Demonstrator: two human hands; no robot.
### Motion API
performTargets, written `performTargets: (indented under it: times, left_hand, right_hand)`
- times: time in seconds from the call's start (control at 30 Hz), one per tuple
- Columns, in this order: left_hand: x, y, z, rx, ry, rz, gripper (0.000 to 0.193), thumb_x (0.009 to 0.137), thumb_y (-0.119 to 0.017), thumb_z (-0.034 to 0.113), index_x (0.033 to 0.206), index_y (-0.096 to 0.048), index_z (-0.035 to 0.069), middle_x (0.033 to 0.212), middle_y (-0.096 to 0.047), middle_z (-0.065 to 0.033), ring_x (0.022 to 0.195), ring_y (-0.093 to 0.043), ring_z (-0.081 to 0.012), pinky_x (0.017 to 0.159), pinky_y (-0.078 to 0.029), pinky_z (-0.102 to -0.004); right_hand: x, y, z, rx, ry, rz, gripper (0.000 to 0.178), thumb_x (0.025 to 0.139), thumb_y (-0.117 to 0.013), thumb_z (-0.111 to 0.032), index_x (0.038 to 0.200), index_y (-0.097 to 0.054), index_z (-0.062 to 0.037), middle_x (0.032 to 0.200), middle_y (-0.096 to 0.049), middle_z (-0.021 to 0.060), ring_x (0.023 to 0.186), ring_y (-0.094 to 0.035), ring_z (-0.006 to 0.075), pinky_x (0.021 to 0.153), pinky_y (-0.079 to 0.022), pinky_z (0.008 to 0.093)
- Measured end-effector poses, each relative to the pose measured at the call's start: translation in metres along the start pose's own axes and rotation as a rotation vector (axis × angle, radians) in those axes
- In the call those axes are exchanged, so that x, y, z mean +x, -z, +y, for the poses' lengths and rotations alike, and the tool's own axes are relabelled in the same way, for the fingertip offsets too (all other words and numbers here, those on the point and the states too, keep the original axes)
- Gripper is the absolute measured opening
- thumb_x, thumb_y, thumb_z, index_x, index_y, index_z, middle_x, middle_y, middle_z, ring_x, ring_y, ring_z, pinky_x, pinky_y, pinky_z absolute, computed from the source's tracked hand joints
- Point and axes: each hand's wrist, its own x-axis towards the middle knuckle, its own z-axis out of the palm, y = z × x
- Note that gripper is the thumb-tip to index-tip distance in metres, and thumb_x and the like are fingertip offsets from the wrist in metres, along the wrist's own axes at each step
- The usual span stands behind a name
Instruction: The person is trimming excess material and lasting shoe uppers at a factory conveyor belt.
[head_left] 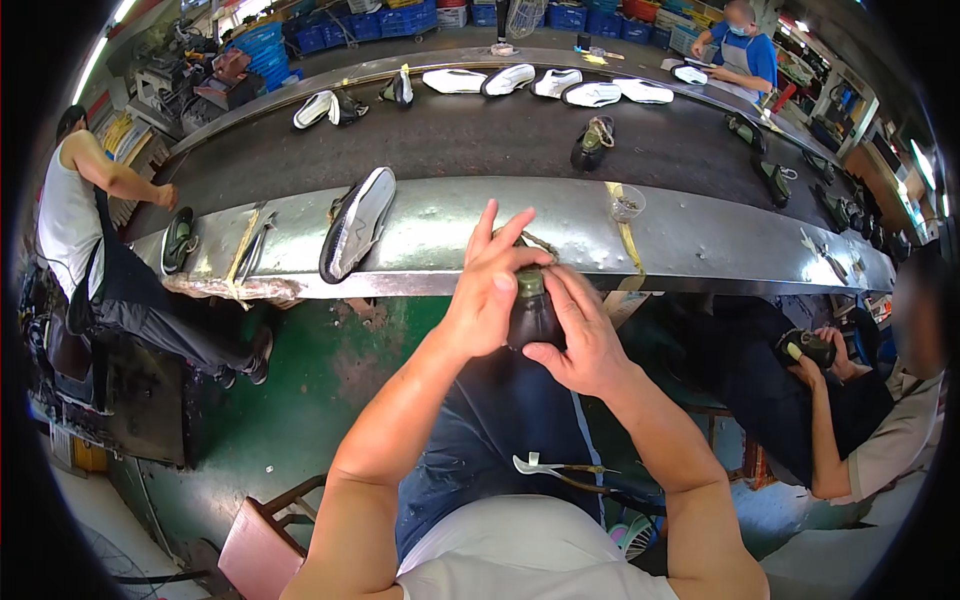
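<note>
Above my lap, at the near edge of the metal-topped bench, I hold a dark shoe (534, 318) with a green part near its top. My right hand (588, 338) wraps its right side, thumb low and fingers along the upper. From the left, my left hand (488, 298) grips it with the palm and bent fingers, while two fingertips stick up and apart. Much of the shoe is hidden between both hands. Across my lap lies a pair of pincers (570, 470) with a pale metal head.
A white-soled shoe (360, 225) lies on the metal ledge (440, 225), left of my hands. A small clear cup (627, 203) stands to the right. Beyond runs a dark conveyor belt (450, 150) with several shoes. Co-workers are at the left, far right and near right, the last holding a shoe (808, 348).
</note>
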Motion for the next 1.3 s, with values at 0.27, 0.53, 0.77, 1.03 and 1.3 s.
performTargets:
  times: [0.27, 0.53, 0.77, 1.03, 1.3]
  left_hand:
    - [0.023, -0.004, -0.008, -0.145, 0.166, 0.005, 0.064, 0.109, -0.018, 0.045, 0.104, -0.064, 0.001, 0.106, -0.065, -0.0127, 0.127, -0.044, -0.0326, 0.116, -0.026, -0.0467]
    - [0.031, -0.004, -0.008, -0.251, 0.369, 0.063, 0.050, 0.109, -0.035, 0.034, 0.092, -0.069, 0.001, 0.097, -0.068, -0.0078, 0.115, -0.049, -0.0258, 0.111, -0.032, -0.0419]
    - [0.043, -0.009, -0.010, -0.241, 0.531, 0.106, 0.056, 0.108, -0.036, 0.035, 0.082, -0.071, 0.001, 0.084, -0.070, -0.0132, 0.108, -0.058, -0.0286, 0.103, -0.041, -0.0427]
    - [-0.010, -0.023, 0.003, 0.020, 0.254, 0.304, 0.038, 0.106, -0.043, 0.026, 0.125, -0.058, -0.003, 0.135, -0.053, -0.0234, 0.125, -0.050, -0.0376, 0.107, -0.038, -0.0444]
    - [-0.072, -0.003, 0.003, -0.261, 0.645, 0.373, 0.084, 0.080, -0.084, 0.021, 0.143, -0.036, -0.007, 0.136, -0.054, -0.0211, 0.125, -0.055, -0.0263, 0.107, -0.043, -0.0348]
  right_hand:
    - [0.026, -0.019, 0.024, 0.136, 0.012, 0.223, 0.082, 0.090, -0.062, -0.053, 0.150, -0.039, -0.0011, 0.157, -0.020, 0.0309, 0.145, -0.020, 0.0495, 0.118, -0.018, 0.0556]
    - [0.046, -0.042, 0.010, 0.554, -0.048, 0.411, 0.059, 0.088, -0.070, -0.023, 0.137, -0.051, 0.0050, 0.146, -0.044, 0.0300, 0.140, -0.042, 0.0399, 0.114, -0.034, 0.0467]
    - [0.048, -0.048, -0.006, 0.563, -0.217, 0.579, 0.050, 0.090, -0.066, -0.014, 0.135, -0.054, 0.0025, 0.148, -0.045, 0.0260, 0.137, -0.046, 0.0341, 0.113, -0.037, 0.0429]
    - [0.020, -0.054, -0.002, 0.599, -0.321, 0.432, 0.051, 0.102, -0.053, -0.018, 0.148, -0.041, -0.0010, 0.155, -0.034, 0.0229, 0.145, -0.033, 0.0363, 0.118, -0.028, 0.0423]
    - [-0.066, -0.033, 0.000, 0.414, -0.411, -0.190, 0.057, 0.092, -0.065, -0.019, 0.139, -0.044, 0.0042, 0.143, -0.047, 0.0243, 0.133, -0.047, 0.0385, 0.112, -0.037, 0.0434]
